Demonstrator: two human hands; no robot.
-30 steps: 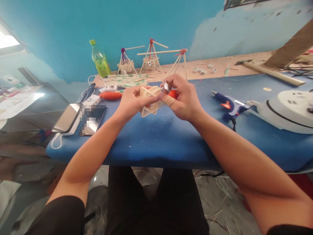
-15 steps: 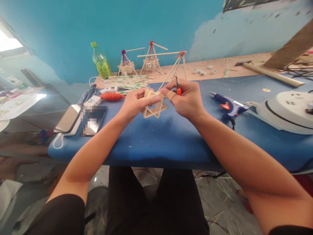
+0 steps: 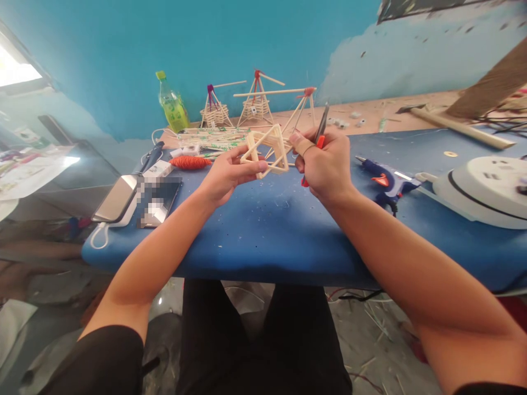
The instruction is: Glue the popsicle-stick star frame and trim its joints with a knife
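Observation:
My left hand (image 3: 224, 175) pinches a small square frame built of pale wooden sticks (image 3: 265, 151), held tilted above the blue table (image 3: 263, 230). My right hand (image 3: 325, 164) is closed round a pair of red-handled cutters (image 3: 319, 134), their dark tips pointing up; its thumb, wrapped in tape, touches the frame's right side. Both hands are over the middle of the table.
An orange thread spool (image 3: 190, 162), a phone (image 3: 158, 200) and a silver device (image 3: 115, 198) lie left. A blue glue gun (image 3: 385, 178) and a white round appliance (image 3: 483, 189) sit right. Stick models (image 3: 255, 104), a green bottle (image 3: 172, 107) and loose sticks stand behind.
The stick frame has been lifted and turned so its open square faces me. My right hand has shifted right, and the cutters now stand upright in its fist.

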